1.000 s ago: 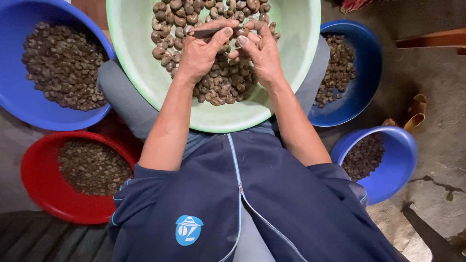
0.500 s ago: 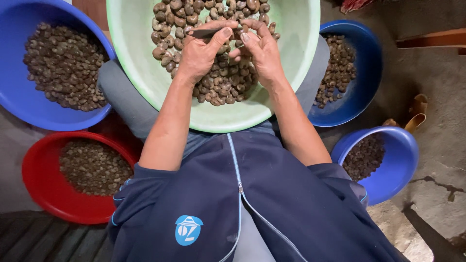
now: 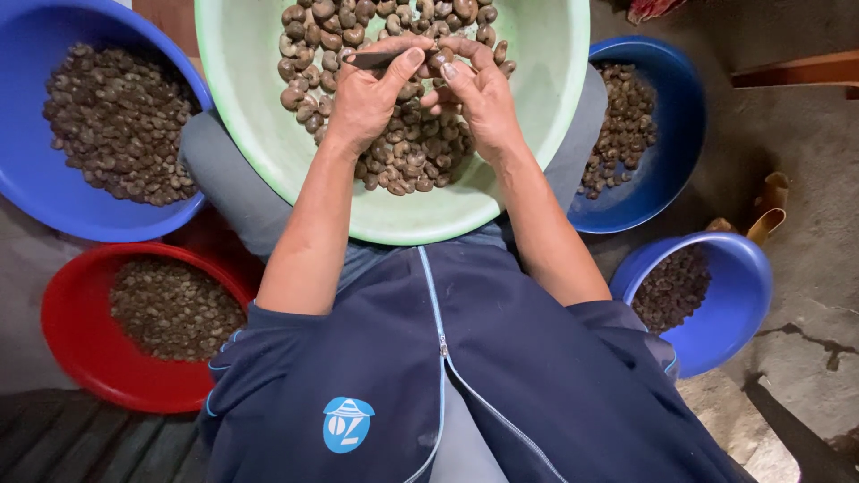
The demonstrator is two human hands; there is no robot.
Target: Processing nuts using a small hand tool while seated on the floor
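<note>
Rough grey concrete floor (image 3: 805, 349) lies under everything I see from the head camera, cracked near the lower right. Five basins ring my lap. Across my knees sits the green basin (image 3: 259, 134), pale and wide, with a heap of brown nuts (image 3: 412, 152) piled in its middle and far side.

My left hand (image 3: 367, 94) is closed around a thin dark tool (image 3: 371, 59) — thumb pressed along it, the tip pointing left over the nuts. My right hand (image 3: 479, 89) is curled shut too, fingertips pinching one nut (image 3: 438, 61) just beside the left thumb; the two hands touch above the heap. Whether the tool's edge meets that nut I cannot tell, since the fingers hide it.

To my left stands a big blue basin (image 3: 36, 206) with dark nuts inside, and below it a red basin (image 3: 80, 358) holding a flatter layer of smaller brownish pieces. To my right, a second blue basin (image 3: 676, 134) is partly tucked under the green one's rim, and a smaller blue tub (image 3: 743, 295) sits nearer my hip — both hold dark nuts or shells. My navy zip jacket (image 3: 501, 376) fills the lower frame.
</note>
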